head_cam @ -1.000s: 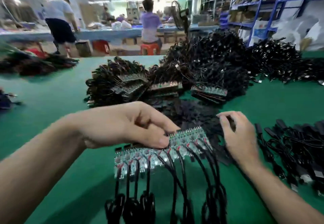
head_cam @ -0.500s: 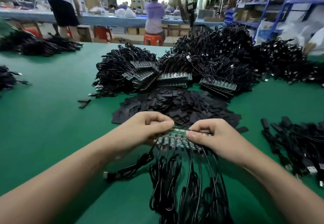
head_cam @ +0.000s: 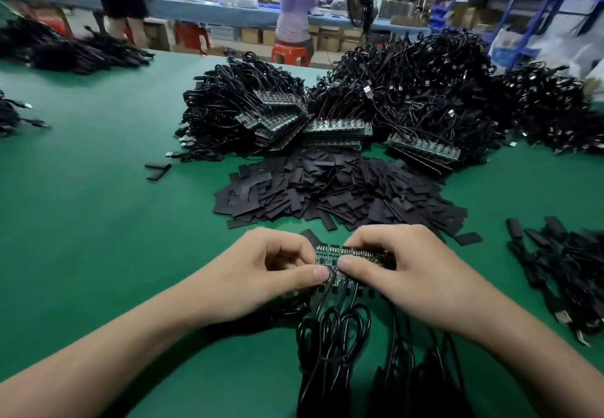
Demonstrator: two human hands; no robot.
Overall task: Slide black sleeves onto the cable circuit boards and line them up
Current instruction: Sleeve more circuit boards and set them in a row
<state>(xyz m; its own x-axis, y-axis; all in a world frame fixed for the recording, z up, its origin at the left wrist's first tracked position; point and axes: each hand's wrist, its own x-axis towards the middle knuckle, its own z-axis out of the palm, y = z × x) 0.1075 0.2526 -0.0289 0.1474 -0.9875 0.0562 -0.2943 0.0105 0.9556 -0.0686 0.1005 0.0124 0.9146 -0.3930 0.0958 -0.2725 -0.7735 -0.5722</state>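
Note:
A strip of small green circuit boards with black cables hanging toward me sits between both hands, low in the middle of the view. My left hand pinches the strip's left end between thumb and curled fingers. My right hand grips the right part, its thumb pressed on the boards and its fingers covering most of them. Just beyond the hands lies a heap of flat black sleeves on the green table.
Big piles of black cables with board strips fill the table behind the sleeves. More cables lie at the right and at the far left. Two loose sleeves lie left of the heap. People stand and sit at a far bench.
The spread-out row of boards has been gathered into a tight bundle between both hands and lifted a little toward the sleeve heap. The hands have come closer together.

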